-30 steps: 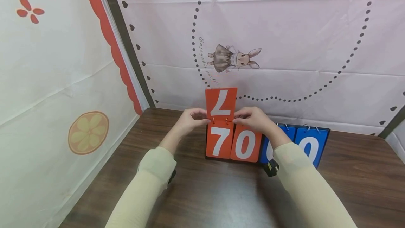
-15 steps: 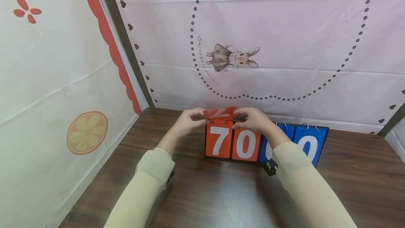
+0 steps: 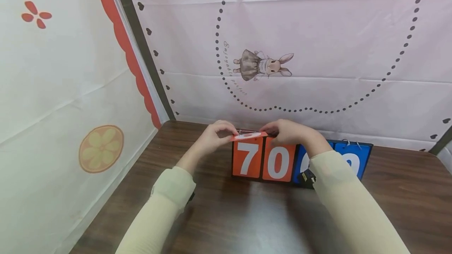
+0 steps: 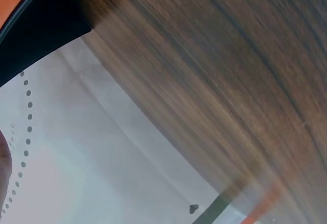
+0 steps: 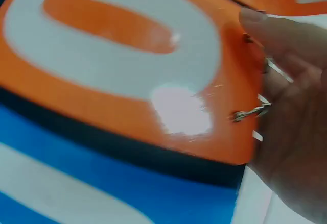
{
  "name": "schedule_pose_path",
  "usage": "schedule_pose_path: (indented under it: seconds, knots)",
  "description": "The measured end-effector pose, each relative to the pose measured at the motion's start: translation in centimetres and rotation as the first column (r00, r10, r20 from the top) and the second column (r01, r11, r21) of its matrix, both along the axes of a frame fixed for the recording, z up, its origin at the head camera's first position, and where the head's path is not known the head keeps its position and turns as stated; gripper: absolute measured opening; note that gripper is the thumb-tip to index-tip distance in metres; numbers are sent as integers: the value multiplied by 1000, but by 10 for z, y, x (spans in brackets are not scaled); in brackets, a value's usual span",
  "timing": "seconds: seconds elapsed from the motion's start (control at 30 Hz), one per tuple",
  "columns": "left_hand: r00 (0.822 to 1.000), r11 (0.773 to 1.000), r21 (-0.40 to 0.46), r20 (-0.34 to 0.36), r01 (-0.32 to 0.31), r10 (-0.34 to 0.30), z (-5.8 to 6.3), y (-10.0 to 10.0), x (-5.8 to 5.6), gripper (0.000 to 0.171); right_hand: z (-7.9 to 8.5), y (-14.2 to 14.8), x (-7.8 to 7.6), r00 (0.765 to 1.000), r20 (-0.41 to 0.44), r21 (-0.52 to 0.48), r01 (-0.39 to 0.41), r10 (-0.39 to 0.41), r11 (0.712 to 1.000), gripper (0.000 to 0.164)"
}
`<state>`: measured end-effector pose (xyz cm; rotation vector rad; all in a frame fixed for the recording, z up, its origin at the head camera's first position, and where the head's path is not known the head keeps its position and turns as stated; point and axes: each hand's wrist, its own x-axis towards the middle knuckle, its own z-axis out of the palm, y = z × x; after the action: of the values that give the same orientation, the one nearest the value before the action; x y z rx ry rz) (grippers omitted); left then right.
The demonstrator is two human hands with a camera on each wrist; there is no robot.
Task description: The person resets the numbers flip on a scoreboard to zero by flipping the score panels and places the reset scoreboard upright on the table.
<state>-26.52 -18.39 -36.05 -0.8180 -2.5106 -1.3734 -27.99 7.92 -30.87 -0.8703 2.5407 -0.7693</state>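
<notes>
A flip scoreboard (image 3: 279,164) stands on the table, showing a red 7 and red 0 beside blue cards. At the top of the 7 column, a red number card (image 3: 247,136) lies nearly edge-on, a white digit foreshortened on it. My left hand (image 3: 216,136) pinches this card's left corner between thumb and fingers. My right hand (image 3: 291,131) is at its right corner, fingers curled over the board's top edge. In the right wrist view the right thumb (image 5: 265,27) lies by the rings above the red 0 card (image 5: 194,81), the fingers behind. The right forearm partly hides the blue cards (image 3: 353,158).
The brown wooden table (image 3: 240,222) extends in front of the scoreboard. Behind stands a pale cloth wall (image 3: 332,50) with a printed rabbit, and at the left another cloth wall (image 3: 63,109) with an orange slice. Both sleeves carry wrist cameras.
The raised red card stood upright with an upside-down 7, then one with a 2 leaned over; now a card with a rounded digit lies almost flat. The right hand has curled further over the top.
</notes>
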Motion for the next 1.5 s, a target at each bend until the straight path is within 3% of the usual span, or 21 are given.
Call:
schedule_pose_path:
  seconds: [0.07,0.17,0.3,0.5,0.63,0.83,0.93,1.03,1.13,1.33,1.5]
  knots:
    - [1000,999,-28,5,-27,27,2,3,2,18,2,-2,3,1000,-8,-35,8,-8,999,47]
    - [996,995,-60,25,-79,80,4,7,3,22,-3,-7,6,993,-92,-112,63,-74,992,32]
    - [993,987,-110,-4,-120,120,5,10,2,21,-18,-13,11,963,-189,-224,147,-190,963,17]
    - [988,983,-118,-85,-140,131,5,11,2,16,-31,-13,16,939,-241,-363,147,-245,920,16]
    - [983,983,-118,-131,-141,125,4,11,3,12,-30,-14,17,920,-304,-358,130,-247,925,16]
    - [960,988,-137,-279,-73,32,2,9,2,16,-26,-19,22,828,-531,-168,104,-179,980,14]
    - [956,983,-177,-292,-53,-2,2,8,3,21,-27,-23,24,802,-577,-119,102,-152,988,20]
    - [964,977,-210,-267,-47,-11,2,8,3,25,-30,-26,25,777,-608,-119,116,-165,986,26]
    - [964,978,-206,-265,-31,-25,1,8,3,24,-35,-26,25,736,-655,-153,93,-172,984,25]
    - [943,976,-208,-333,-65,-8,0,10,5,21,-44,-25,25,660,-733,-214,10,-167,977,28]
    - [911,961,-256,-412,-103,-12,-2,11,6,19,-50,-24,27,592,-786,-228,-11,-178,974,31]
